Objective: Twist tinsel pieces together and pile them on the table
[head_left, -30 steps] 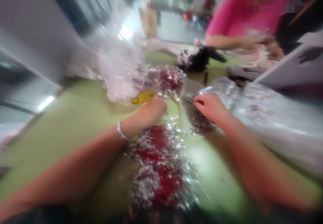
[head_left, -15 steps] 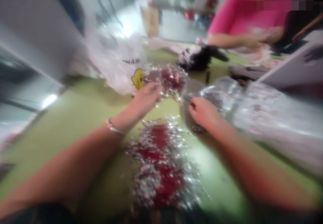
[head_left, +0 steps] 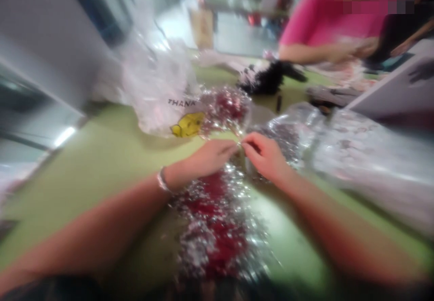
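- The left hand (head_left: 213, 156) and right hand (head_left: 267, 156), apart half a second ago, now have fingertips close together, so both work at one spot
- Right thumb and finger press together, anything between them too blurred to tell; whether the left pinches, I cannot tell
- The red-and-silver tinsel pile (head_left: 224, 242) lies just below the left hand; a tinsel clump (head_left: 230, 106) sits beyond both

Has left hand (head_left: 213, 157) and right hand (head_left: 267, 156) nearly fingertip to fingertip over middle of green table (head_left: 111, 156); too blurred to tell any hold. Bears red-and-silver tinsel (head_left: 222, 228) toward near edge, white printed bag (head_left: 159, 97) toward left edge, clear bag (head_left: 293, 134) by right hand, black fuzzy item (head_left: 264, 80) toward far edge.
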`<action>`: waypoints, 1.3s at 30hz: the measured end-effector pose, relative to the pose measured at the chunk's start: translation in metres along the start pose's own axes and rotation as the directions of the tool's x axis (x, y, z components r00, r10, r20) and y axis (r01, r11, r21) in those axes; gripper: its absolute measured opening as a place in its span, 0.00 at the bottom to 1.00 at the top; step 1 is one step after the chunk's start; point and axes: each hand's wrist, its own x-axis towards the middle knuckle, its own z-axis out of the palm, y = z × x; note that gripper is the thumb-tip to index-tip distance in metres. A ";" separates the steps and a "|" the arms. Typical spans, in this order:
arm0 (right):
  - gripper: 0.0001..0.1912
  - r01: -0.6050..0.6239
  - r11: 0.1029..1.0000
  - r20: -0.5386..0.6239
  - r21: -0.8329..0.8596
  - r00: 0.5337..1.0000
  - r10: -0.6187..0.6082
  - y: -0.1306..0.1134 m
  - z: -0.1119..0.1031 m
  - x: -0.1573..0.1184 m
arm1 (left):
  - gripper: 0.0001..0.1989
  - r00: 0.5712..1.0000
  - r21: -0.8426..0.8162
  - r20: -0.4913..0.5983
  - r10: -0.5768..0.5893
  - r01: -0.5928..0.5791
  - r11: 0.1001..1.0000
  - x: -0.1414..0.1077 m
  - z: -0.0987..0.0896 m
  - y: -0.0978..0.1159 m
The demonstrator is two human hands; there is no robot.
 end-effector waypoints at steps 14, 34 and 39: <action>0.08 0.042 0.999 0.194 0.001 0.980 -0.041 -0.002 -0.016 0.002 | 0.14 0.995 0.369 0.071 0.069 -0.090 0.925 -0.004 -0.002 -0.002; 0.11 -0.181 0.983 0.394 0.042 0.907 0.151 -0.016 -0.019 0.002 | 0.14 0.931 0.427 0.242 0.275 -0.356 0.831 -0.001 -0.023 -0.004; 0.14 -0.126 0.990 0.611 0.071 0.789 0.057 -0.010 -0.021 0.003 | 0.14 0.960 0.368 -0.001 0.279 -0.259 0.893 0.007 -0.071 -0.030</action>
